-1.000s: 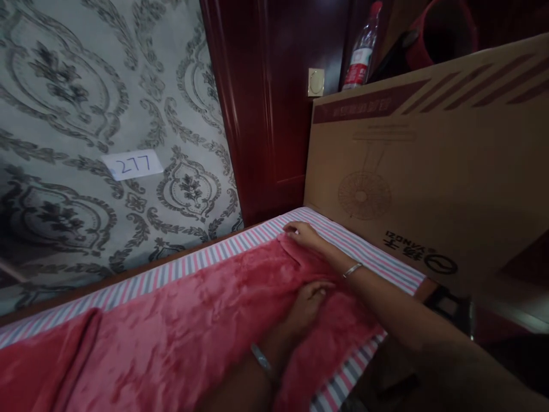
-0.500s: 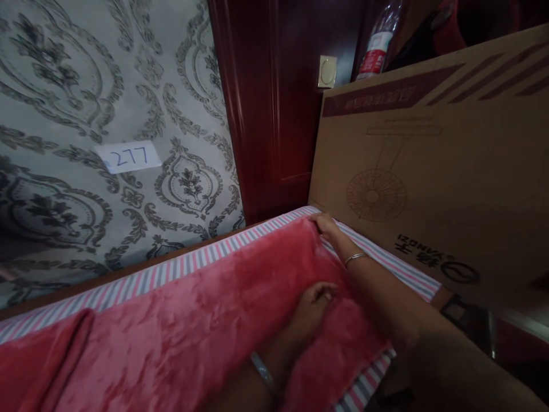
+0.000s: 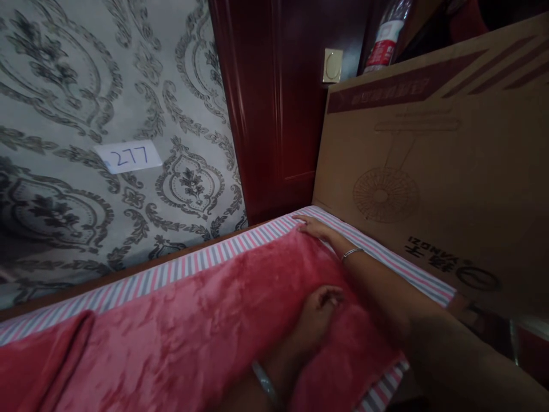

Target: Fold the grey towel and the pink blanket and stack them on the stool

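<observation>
A plush red blanket (image 3: 180,320) lies spread over a sheet with pink, grey and white stripes (image 3: 206,260). At the blanket's far right corner rests my right hand (image 3: 315,229), its fingers stretched out flat over the edge and onto the stripes. Nearer to me, my left hand (image 3: 318,312) lies on the blanket with its fingers curled in. Whether any cloth is pinched in those fingers is hidden. Each wrist wears a bangle. On the left, the blanket has a thick raised fold (image 3: 71,349).
A big cardboard box (image 3: 429,171) stands along the right side of the bed, with a plastic bottle (image 3: 384,46) behind its top edge. Patterned wallpaper (image 3: 193,177) bearing a paper marked 277 (image 3: 128,156) and a dark red wood panel (image 3: 274,114) rise behind.
My right hand has shifted slightly left along the blanket's corner, and its fingers have straightened out. My left hand stays at nearly the same spot. The view has turned a little.
</observation>
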### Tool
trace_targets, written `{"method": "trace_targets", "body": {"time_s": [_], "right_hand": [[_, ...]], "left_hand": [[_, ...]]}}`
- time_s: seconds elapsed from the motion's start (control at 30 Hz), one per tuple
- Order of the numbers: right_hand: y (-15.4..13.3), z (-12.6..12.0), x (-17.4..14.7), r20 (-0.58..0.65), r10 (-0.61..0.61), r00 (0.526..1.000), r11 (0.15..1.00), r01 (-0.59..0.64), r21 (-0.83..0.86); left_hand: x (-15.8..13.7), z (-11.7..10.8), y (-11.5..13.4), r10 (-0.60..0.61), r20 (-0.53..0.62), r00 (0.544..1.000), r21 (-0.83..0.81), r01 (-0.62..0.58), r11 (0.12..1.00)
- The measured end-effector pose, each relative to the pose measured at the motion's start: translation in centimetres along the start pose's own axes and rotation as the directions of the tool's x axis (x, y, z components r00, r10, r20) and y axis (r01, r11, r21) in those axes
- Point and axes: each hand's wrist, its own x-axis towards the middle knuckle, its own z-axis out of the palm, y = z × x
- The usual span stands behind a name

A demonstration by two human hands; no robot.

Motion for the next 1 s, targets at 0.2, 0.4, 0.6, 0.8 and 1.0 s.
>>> {"method": "trace_targets", "body": {"time_s": [0.2, 0.4, 0.6, 0.8, 1.0], "right_hand": [[1.2, 1.2, 1.3, -0.071, 0.048, 0.996, 0.999, -0.048, 0.004], [1.0, 0.1, 0.5, -0.016, 0.067, 0.998, 0.998, -0.067, 0.020], [1.0, -2.8, -3.2, 0.010, 0.094, 0.996, 0.995, -0.093, -0.035], [1.5, -2.9, -5.7, 0.028, 0.124, 0.992, 0.975, -0.116, -0.191], [0.6, -2.6, -5.4, 0.025, 0.104, 0.994, 0.930, -0.088, -0.358]], "left_hand": [[0.1, 0.2, 0.1, 0.029, -0.049, 0.998, -0.076, -0.032, 0.997], [-0.2, 0.0, 0.4, -0.006, -0.054, 0.999, -0.065, 0.002, 0.998], [0.3, -0.1, 0.1, 0.039, -0.069, 0.997, -0.043, -0.042, 0.998], [0.5, -0.1, 0.2, 0.069, -0.057, 0.996, 0.002, -0.069, 0.998], [0.5, -0.3, 0.2, 0.097, -0.044, 0.994, 0.026, -0.096, 0.995]]}}
